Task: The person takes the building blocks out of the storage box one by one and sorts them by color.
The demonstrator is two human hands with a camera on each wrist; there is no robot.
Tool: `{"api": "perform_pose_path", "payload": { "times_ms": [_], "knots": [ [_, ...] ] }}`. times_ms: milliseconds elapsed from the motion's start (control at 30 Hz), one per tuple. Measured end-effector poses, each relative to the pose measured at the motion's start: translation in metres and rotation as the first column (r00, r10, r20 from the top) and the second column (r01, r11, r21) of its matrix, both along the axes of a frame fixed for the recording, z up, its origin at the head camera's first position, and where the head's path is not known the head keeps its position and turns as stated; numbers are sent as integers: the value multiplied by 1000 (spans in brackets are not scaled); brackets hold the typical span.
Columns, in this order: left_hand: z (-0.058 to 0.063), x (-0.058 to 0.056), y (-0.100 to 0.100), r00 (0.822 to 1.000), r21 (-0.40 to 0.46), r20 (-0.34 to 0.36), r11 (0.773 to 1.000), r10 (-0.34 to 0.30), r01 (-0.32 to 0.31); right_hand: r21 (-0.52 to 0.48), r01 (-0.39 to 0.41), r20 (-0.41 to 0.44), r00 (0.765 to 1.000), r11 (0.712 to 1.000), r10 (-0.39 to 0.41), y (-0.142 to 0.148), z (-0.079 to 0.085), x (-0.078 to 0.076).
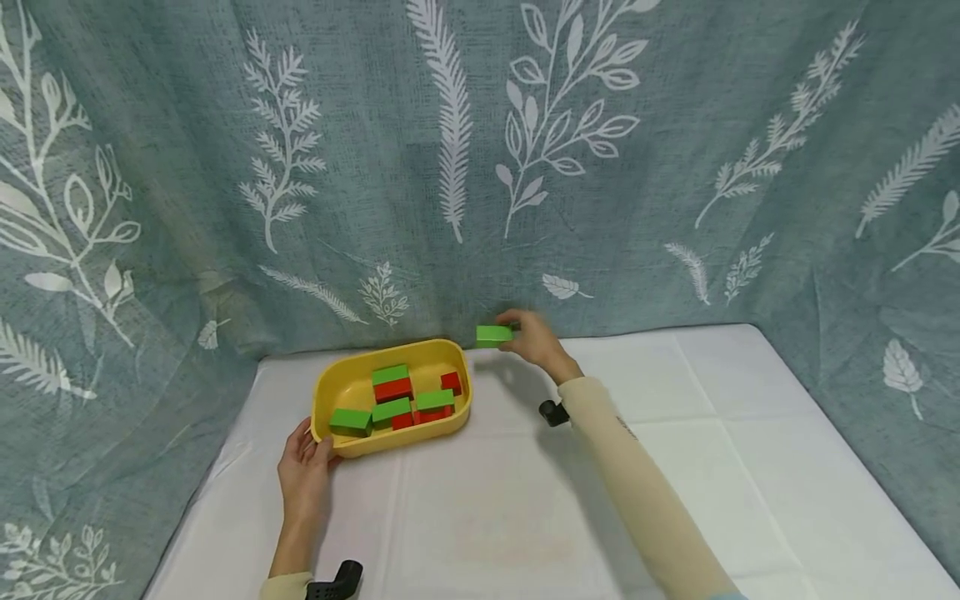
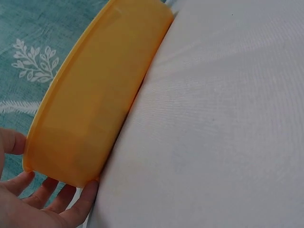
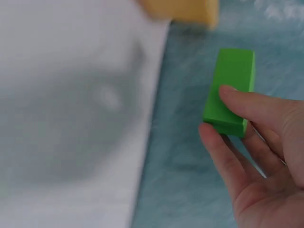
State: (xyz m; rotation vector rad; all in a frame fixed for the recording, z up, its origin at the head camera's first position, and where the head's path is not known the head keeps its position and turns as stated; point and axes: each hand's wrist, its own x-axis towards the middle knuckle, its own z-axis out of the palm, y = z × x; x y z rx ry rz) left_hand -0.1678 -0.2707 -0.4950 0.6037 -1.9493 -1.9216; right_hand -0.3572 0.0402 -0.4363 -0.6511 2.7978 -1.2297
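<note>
In the head view a yellow plastic tub (image 1: 390, 443) stands on the table, with several green and red blocks inside. My left hand (image 1: 303, 479) grips its near left corner, and in the left wrist view the thumb is at the rim with the fingers (image 2: 66, 202) against the end wall. To the right of the tub, my right hand (image 1: 536, 342) holds a green block (image 1: 493, 336) above the table's back edge. The right wrist view shows that green block (image 3: 232, 71) pinched between thumb and fingers. Among the blocks in the tub are a green block (image 1: 351, 421) and a red block (image 1: 393, 390).
A white cloth (image 1: 510, 517) covers the table. Behind it and at the sides hangs a blue-green curtain (image 1: 375, 167) with white leaf prints, close to the tub's far side. Dark wrist cameras sit on both forearms.
</note>
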Motion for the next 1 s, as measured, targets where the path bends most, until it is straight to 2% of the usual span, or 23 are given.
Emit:
{"api": "perform_pose_path", "payload": {
  "times_ms": [100,167,267,433,533,600,767,900,1000],
  "knots": [
    [-3,2,-1,1000,0,11,1000,11,-11,24,3,31,1000,1000,-4,14,-18,-3],
    [-4,2,-1,1000,-10,18,1000,16,-16,73,-9,72,997,997,4,21,-31,-3],
    [-5,3,-1,1000,5,12,1000,21,-21,87,-15,138,990,996,3,30,-47,-2],
    [-4,1,0,1000,14,6,1000,11,-11,18,19,191,981,1000,-22,37,-53,-2],
    [-4,0,-1,1000,11,3,1000,1,-1,25,4,221,975,1000,-9,40,-47,-2],
    [-2,0,-2,1000,5,1,1000,-5,5,66,-16,208,978,998,2,41,-41,-1],
    [0,-1,1,1000,-12,11,1000,-5,5,137,-65,79,995,988,54,35,-9,1],
    [0,-2,2,1000,-2,11,1000,-2,2,129,-173,31,985,976,171,9,20,15],
    [0,-2,1,1000,-7,16,1000,0,0,153,-264,13,964,952,266,-19,31,29]
  ]
}}
